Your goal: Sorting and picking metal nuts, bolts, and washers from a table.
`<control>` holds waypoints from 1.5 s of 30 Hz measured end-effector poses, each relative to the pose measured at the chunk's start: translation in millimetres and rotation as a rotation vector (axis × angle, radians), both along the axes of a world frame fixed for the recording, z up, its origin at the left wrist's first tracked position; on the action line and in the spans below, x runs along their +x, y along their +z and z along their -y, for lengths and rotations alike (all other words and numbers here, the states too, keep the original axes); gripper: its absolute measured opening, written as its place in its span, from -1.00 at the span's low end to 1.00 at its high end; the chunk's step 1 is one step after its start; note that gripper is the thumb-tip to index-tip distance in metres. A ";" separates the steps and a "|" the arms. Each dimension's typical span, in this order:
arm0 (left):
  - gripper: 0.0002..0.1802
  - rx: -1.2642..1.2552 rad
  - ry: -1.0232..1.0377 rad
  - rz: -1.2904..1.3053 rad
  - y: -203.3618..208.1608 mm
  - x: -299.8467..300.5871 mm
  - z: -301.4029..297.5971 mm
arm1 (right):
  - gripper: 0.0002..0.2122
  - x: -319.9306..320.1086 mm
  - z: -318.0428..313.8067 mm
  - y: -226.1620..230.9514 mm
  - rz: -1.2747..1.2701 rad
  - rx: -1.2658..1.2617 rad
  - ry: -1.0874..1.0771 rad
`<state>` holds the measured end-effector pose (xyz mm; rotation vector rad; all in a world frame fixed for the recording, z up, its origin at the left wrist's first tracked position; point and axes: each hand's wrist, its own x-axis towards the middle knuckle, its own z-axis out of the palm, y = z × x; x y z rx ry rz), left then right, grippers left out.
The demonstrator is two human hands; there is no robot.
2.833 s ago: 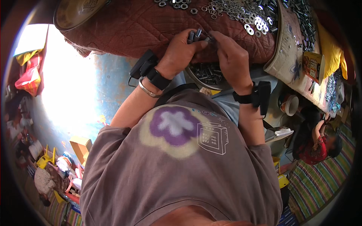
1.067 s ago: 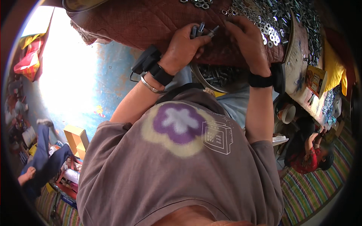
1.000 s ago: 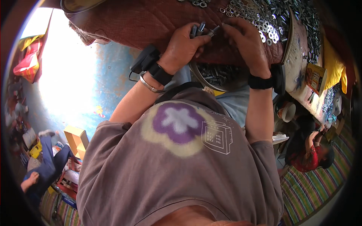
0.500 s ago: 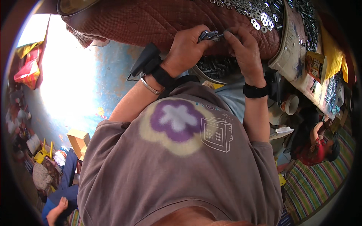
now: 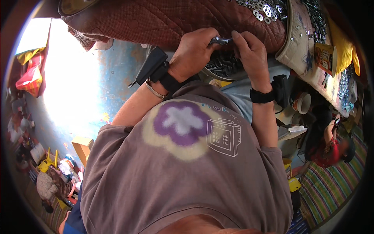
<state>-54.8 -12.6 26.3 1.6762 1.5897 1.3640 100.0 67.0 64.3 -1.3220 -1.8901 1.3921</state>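
Note:
Small shiny metal bolts (image 5: 220, 40), or similar rod-like fasteners, stick out of my left hand (image 5: 193, 52), whose fingers are closed round them. My right hand (image 5: 252, 54) is closed in a pinch at the far right end of one bolt, thumb on top; the fingertips partly hide that end. Both hands are just in front of a padded maroon cloth (image 5: 156, 25). Below and between them is a round metal basin (image 5: 218, 77) filled with dark metal pieces (image 5: 224, 64).
Flat metal washers (image 5: 267, 11) lie on the cloth at the far right. Past them a pale cloth (image 5: 298, 43) carries dark metal cylinders (image 5: 314, 23), with a printed carton (image 5: 325, 58) beside a yellow cloth (image 5: 344, 50). Another person in red (image 5: 327, 154) sits at the right.
My right hand has shifted slightly down, and its fingers have drawn closer round the bolt's end. My left hand stays closed on the metal bolts. The view has shifted slightly.

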 end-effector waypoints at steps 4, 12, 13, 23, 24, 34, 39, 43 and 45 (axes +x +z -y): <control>-0.90 -0.087 0.001 0.144 0.9 4.5 5.0 | -0.77 2.2 7.5 -1.0 -0.176 -0.093 -0.033; -0.91 -0.150 -0.023 0.235 -5.9 13.4 8.6 | -0.83 17.1 10.6 -5.6 -0.061 -0.121 0.046; -0.91 -0.165 -0.026 0.251 -5.6 13.8 9.4 | -0.84 21.7 10.6 -8.6 -0.126 -0.183 0.046; -0.88 -0.325 -0.095 0.413 -2.0 17.3 17.4 | -0.87 33.9 16.9 -0.5 -0.233 -0.030 0.180; -0.88 -0.325 -0.094 0.414 -2.9 17.5 18.2 | -0.87 34.8 17.7 0.6 -0.232 -0.030 0.181; -0.90 -0.388 -0.146 0.490 -4.5 24.1 25.7 | -0.84 44.6 21.1 -2.4 -0.257 -0.059 0.209; -0.91 -0.371 -0.128 0.459 -7.1 29.2 28.3 | -0.85 42.9 24.0 -11.1 -0.206 -0.076 0.166; -0.92 -0.304 -0.108 0.374 -10.5 32.6 28.7 | -0.85 42.6 23.6 -19.3 -0.005 -0.020 0.100; -0.93 -0.299 -0.103 0.352 -12.1 33.2 29.1 | -0.85 41.2 26.7 -17.8 -0.020 -0.066 0.074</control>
